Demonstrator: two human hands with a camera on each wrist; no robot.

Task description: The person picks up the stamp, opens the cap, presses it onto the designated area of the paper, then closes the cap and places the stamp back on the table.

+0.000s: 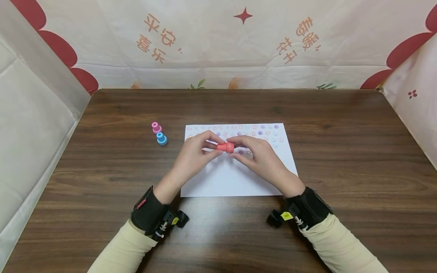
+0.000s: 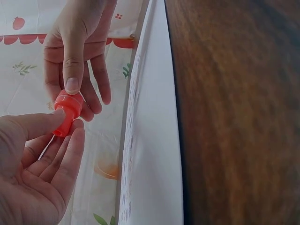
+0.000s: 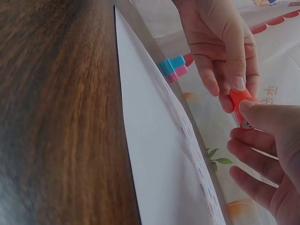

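Both hands hold one red stamp (image 1: pixel 226 147) over the upper part of a white sheet of paper (image 1: pixel 235 182). My left hand (image 1: pixel 196 153) pinches its narrow handle between thumb and fingers. From the other side, my right hand (image 1: pixel 263 157) pinches the wide end. In the left wrist view the red stamp (image 2: pixel 68 108) is tilted, with the right thumb over its wide part. The right wrist view shows a round end face on the stamp (image 3: pixel 242 108). Rows of small red, blue and purple prints (image 1: pixel 260 132) cover the sheet's far part, partly hidden by the hands.
Left of the paper, a pink stamp (image 1: pixel 156 126) and a blue stamp (image 1: pixel 162 139) stand side by side on the brown wooden table (image 1: pixel 341 151). A patterned cloth (image 1: pixel 218 45) hangs behind the table's far edge. Pale cloth (image 1: pixel 30 113) also borders the left side.
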